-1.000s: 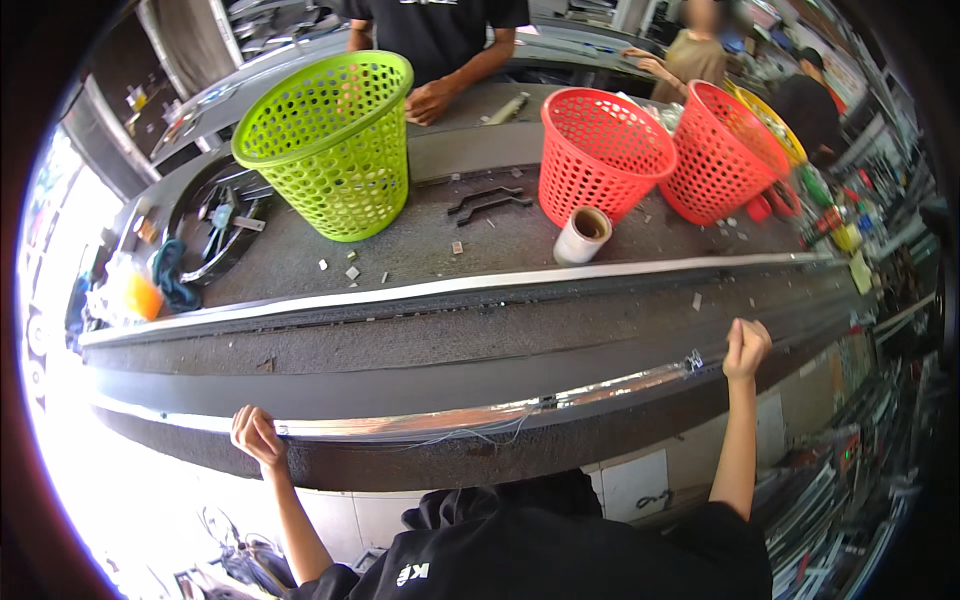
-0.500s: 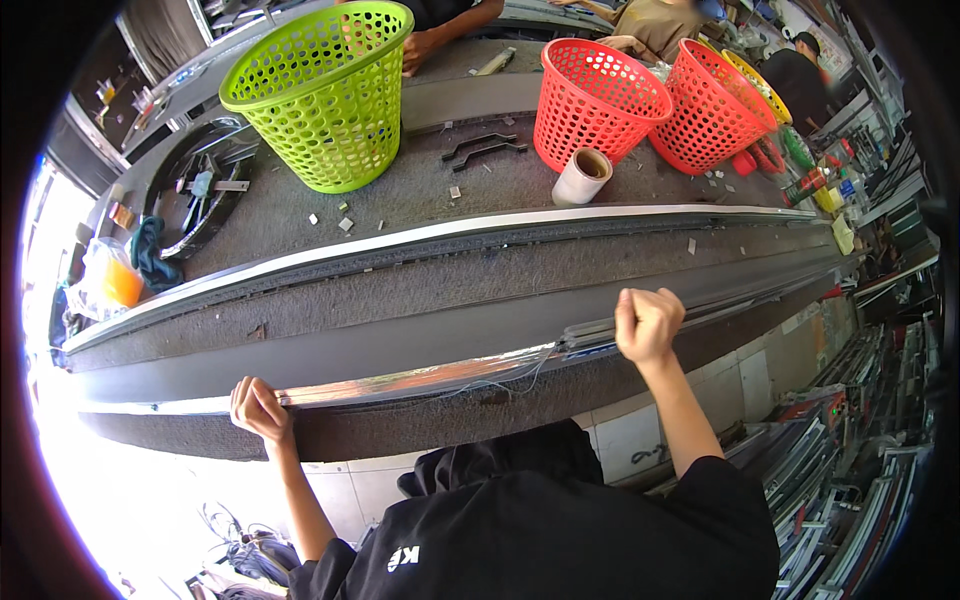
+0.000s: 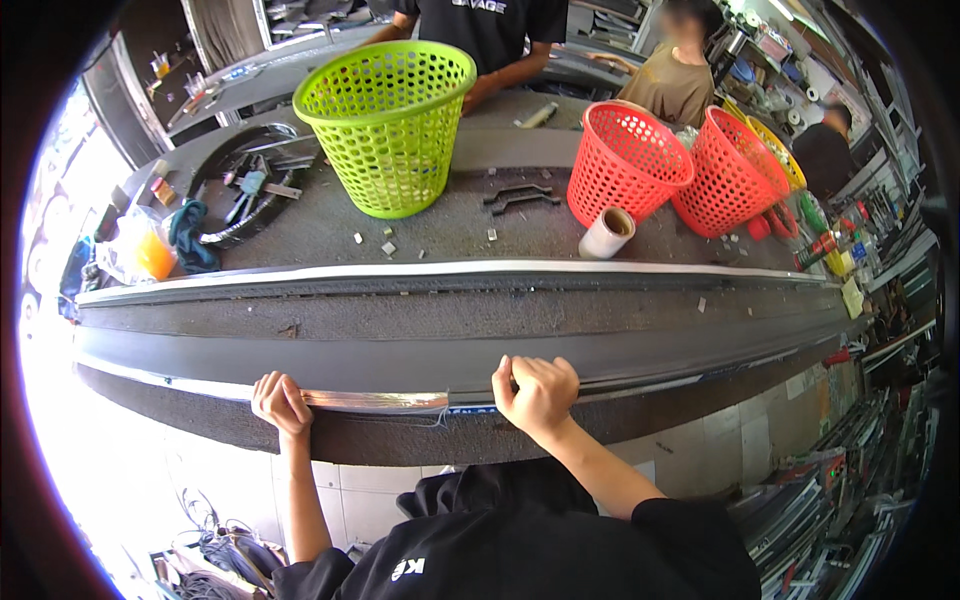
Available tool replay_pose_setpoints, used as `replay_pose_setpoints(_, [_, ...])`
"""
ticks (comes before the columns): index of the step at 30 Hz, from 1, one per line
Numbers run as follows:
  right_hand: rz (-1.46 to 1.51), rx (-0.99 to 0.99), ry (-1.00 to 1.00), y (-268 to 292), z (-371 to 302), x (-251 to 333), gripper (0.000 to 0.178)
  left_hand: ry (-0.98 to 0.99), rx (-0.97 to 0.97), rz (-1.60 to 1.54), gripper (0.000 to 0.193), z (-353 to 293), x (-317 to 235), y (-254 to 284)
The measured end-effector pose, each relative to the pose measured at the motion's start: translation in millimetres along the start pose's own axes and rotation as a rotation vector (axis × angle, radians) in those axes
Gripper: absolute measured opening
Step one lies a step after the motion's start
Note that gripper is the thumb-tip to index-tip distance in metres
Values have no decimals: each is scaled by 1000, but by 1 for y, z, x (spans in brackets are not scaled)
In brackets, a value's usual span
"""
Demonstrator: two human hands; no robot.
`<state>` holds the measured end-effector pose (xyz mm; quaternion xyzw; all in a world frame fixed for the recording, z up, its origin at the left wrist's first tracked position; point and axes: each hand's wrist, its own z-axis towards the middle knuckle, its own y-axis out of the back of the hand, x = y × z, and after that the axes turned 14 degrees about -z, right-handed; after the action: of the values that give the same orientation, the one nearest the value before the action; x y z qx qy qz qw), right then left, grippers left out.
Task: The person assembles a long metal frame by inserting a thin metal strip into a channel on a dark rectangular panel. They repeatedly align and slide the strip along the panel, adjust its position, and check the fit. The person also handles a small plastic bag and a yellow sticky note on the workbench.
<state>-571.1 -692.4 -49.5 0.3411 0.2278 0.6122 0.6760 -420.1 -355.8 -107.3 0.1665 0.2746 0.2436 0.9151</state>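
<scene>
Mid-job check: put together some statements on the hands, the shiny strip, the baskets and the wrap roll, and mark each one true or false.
1. A stretch of the shiny strip shows between the left hand and the right hand. True.
2. The right hand is open flat with fingers spread. False: its fingers are curled in.
3. Bent black brackets lie between the green basket and the nearest red basket. True.
4. The wrap roll lies inside the green basket. False: it is on the table in front of that red basket.
</scene>
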Motion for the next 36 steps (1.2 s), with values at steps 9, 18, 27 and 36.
replay_pose_setpoints(9, [12, -113, 40, -3, -14, -4, 36, -21, -49, -74, 33, -2, 0, 3])
replay_pose_setpoints(18, [53, -23, 83, -5, -11, -11, 40, 41, -82, 10, 26, -5, -3, 6])
replay_pose_setpoints(27, [-41, -60, 75, -8, -12, -8, 44, 105, -35, -16, 23, 6, -15, 10])
replay_pose_setpoints(36, [-131, -56, -90, -21, -21, 3, 49, 183, 58, -67, 18, -10, 43, 119])
